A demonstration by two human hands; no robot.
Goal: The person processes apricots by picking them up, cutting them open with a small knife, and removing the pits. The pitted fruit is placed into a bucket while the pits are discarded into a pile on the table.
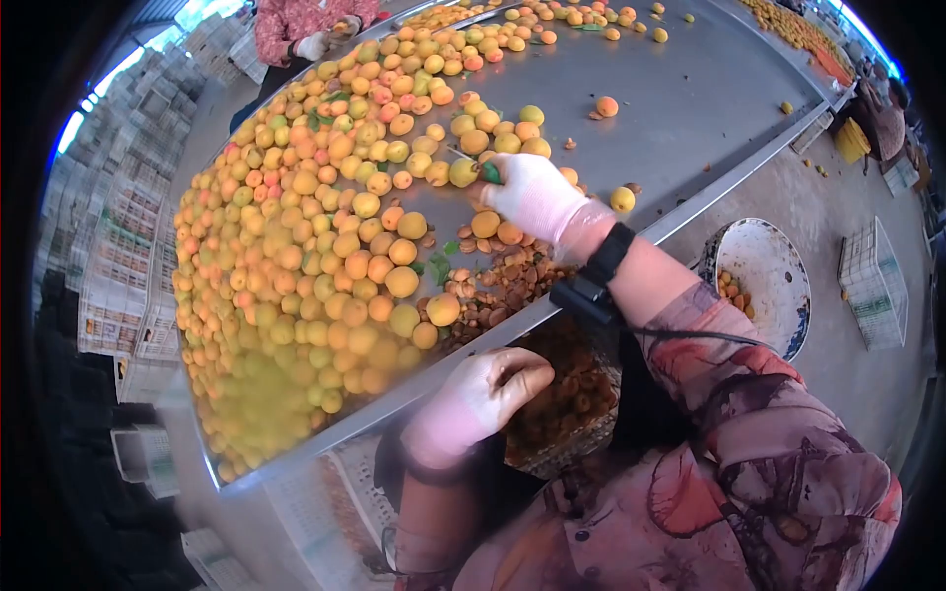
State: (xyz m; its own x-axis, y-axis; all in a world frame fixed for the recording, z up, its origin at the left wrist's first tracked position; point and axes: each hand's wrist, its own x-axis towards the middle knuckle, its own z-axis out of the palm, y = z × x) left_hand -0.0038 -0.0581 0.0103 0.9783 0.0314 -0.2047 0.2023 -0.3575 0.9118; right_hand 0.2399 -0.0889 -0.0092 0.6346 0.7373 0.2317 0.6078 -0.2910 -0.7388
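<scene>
My right hand (532, 195), in a white glove, reaches over the metal table (650, 128) with its fingers closed round a small tool with a green handle (490, 173). A yellow apricot (463, 173) lies right at the tool. My left hand (478, 399), gloved with bare fingertips, is curled above the table's near edge; whether its fingers hold anything is hidden. Below it is a crate (562, 448) of dark orange pieces. Brown pits (493, 291) and green leaves (440, 264) lie between my hands and a large heap of apricots (305, 236).
Across the table is another person's gloved hand (313, 45). A white basin (774, 276) with some fruit and a white crate (874, 281) stand on the floor at right. Stacked crates (128, 236) fill the left side. The table has a raised metal rim (729, 182).
</scene>
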